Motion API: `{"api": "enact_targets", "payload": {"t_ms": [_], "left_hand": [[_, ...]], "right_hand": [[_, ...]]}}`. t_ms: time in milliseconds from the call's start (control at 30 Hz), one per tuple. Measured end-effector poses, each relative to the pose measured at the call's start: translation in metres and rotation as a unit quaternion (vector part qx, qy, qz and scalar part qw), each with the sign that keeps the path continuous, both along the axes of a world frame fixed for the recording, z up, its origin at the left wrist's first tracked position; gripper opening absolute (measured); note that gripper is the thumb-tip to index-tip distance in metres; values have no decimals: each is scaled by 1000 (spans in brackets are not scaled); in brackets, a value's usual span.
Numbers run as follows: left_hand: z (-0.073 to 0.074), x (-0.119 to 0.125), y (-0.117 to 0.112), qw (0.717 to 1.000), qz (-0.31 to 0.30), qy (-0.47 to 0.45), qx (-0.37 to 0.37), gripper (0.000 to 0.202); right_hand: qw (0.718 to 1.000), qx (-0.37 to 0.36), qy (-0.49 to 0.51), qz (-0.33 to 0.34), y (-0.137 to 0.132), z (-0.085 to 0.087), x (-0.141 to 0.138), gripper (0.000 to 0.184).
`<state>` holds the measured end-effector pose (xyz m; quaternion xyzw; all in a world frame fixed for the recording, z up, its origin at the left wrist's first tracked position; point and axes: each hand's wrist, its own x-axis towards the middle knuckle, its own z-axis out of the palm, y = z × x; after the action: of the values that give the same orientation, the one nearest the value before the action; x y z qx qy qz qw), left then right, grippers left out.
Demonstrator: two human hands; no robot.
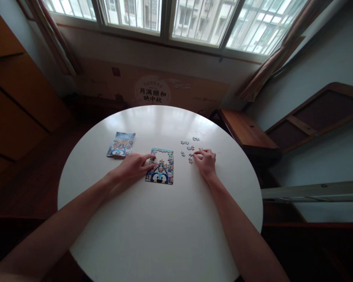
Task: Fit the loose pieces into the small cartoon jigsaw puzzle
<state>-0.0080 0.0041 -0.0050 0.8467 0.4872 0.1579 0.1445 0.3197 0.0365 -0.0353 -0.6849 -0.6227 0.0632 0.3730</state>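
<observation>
A partly filled jigsaw puzzle lies on the round white table, with a gap in its upper middle. My left hand rests on its left edge, thumb and fingers apart and holding nothing. To the right, several loose puzzle pieces are scattered on the tabletop. Among them my right hand is closed in a pinch, its fingertips at a small puzzle piece. The fingers partly cover that piece.
A crinkled picture packet lies on the table at the left, beyond my left forearm. A wooden bench or stool stands past the table's right edge. Behind the table, a printed cardboard panel leans below the window.
</observation>
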Motion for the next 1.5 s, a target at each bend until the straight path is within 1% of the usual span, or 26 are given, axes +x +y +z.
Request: {"api": "enact_targets", "payload": {"t_ms": [133, 200, 300, 433, 567, 700, 800, 833, 900, 967, 1033, 1100, 1167, 1233, 1333, 1500], "left_hand": [[0, 0, 0, 1000, 2, 3, 2, 51], [-1, 0, 0, 1000, 1, 4, 6, 50], [0, -1, 0, 1000, -2, 6, 8, 50], [0, -1, 0, 1000, -2, 2, 4, 50], [1, 0, 0, 1000, 1, 2, -1, 52], [1, 0, 0, 1000, 3, -6, -8, 51], [2, 0, 0, 1000, 6, -15, -18, 51], [2, 0, 0, 1000, 7, -17, -21, 51], [4, 1, 0, 999, 10, -19, -26, 51], [5, 1, -1, 999, 13, -21, -29, 51], [6, 1, -1, 999, 13, -25, -34, 51], [6, 1, -1, 999, 11, -30, -38, 51], [6, 1, -1, 999, 7, -37, -39, 50], [5, 0, -1, 998, 4, -41, -37, 51], [4, -1, -1, 999, 5, -37, -32, 54], [5, 0, -2, 999, 12, -23, -27, 55]], "right_hand": [[1000, -4, 21, 3, 1, 1, 2, 22], [1000, 0, 20, 13, 0, 2, 3, 24], [1000, 3, 6, 24, -2, 3, 3, 20], [1000, -14, -15, 10, -5, 6, 2, 15], [1000, -14, -6, 7, -5, 7, 3, 11], [995, 14, 69, 65, -7, 11, 1, 11], [984, 35, 144, 102, -8, 21, -9, 18], [979, 46, 165, 111, -7, 26, -16, 21], [968, 43, 191, 159, -6, 37, -31, 23], [958, 31, 189, 213, -6, 47, -51, 20], [951, 29, 171, 257, -6, 51, -70, 15], [948, 47, 157, 273, -9, 49, -88, 13], [952, 73, 140, 262, -14, 42, -101, 13], [961, 82, 121, 236, -18, 32, -108, 14], [966, 84, 104, 221, -23, 22, -110, 12], [953, 73, 154, 252, -21, 17, -107, 15]]}}
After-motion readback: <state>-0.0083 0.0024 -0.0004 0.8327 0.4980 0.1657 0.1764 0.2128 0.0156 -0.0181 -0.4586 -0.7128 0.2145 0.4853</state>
